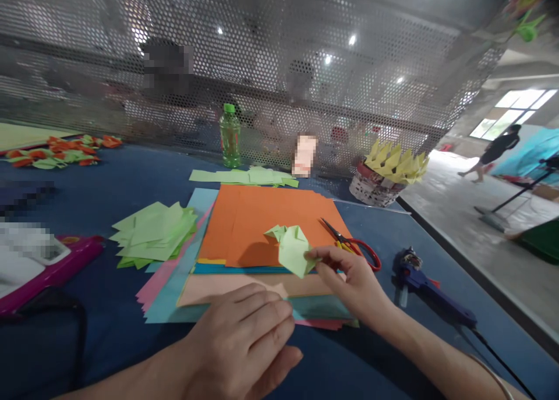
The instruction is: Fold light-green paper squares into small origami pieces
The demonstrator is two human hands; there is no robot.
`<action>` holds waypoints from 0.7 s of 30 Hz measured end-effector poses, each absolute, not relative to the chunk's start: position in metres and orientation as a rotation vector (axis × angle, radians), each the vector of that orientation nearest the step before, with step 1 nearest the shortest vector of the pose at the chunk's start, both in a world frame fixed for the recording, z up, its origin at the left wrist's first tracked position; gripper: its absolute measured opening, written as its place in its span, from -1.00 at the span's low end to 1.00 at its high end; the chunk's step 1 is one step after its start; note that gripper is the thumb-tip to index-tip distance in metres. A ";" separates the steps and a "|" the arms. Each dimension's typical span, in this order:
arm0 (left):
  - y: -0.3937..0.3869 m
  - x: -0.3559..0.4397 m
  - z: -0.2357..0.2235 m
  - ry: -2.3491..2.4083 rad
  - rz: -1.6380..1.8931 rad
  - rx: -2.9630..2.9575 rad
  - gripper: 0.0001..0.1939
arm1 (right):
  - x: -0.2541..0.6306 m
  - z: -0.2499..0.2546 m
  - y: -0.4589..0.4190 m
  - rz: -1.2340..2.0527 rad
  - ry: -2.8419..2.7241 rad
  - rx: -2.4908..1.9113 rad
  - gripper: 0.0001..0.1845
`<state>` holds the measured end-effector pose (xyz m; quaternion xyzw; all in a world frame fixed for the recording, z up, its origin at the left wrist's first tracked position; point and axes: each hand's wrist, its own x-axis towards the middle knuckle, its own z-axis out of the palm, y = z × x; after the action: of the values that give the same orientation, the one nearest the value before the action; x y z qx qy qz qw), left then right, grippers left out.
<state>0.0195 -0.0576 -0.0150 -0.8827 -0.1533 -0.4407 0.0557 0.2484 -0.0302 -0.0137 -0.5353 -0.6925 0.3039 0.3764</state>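
Between the thumb and fingers of my right hand [345, 275], a piece of folded light green paper [296, 251] is pinched at its right edge. It is held over a stack of coloured sheets, with creases and a small folded flap at its upper left. My left hand [240, 333] is palm down over the front of the stack, fingers together and laid out, thumb apart; its palm is hidden. Orange paper [266, 219] tops the stack, and peach paper [209, 289] shows in front. Red-handled scissors [360, 245] rest on the right side, just behind my right hand.
Green paper squares [152, 231] are piled left of the stack. A blue glue gun [437, 292] with a cord lies right. Behind are green strips [244, 176], a green bottle [230, 138] and a basket [375, 184] with yellow folded paper. Perforated metal [262, 68] borders the table; a person walks beyond.
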 end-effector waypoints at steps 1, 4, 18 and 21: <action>-0.057 0.020 -0.016 -0.473 -1.321 -2.685 -0.79 | 0.246 -0.014 -0.032 0.765 -1.827 -1.367 -0.71; -0.056 0.020 -0.016 -0.533 -1.229 -2.739 -0.80 | 0.242 -0.013 -0.039 0.701 -1.972 -1.350 -0.58; -0.055 0.021 -0.022 -0.776 -1.070 -2.707 -0.75 | 0.239 -0.017 -0.048 0.600 -2.163 -1.285 -0.75; -0.054 0.021 -0.022 -0.783 -1.078 -2.701 -0.74 | 0.242 -0.017 -0.044 0.590 -2.165 -1.279 -0.73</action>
<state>0.0210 -0.0542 -0.0222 -0.8950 -0.2593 -0.3572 0.0647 0.2419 -0.0443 -0.0165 -0.4760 -0.8058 0.2195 0.2757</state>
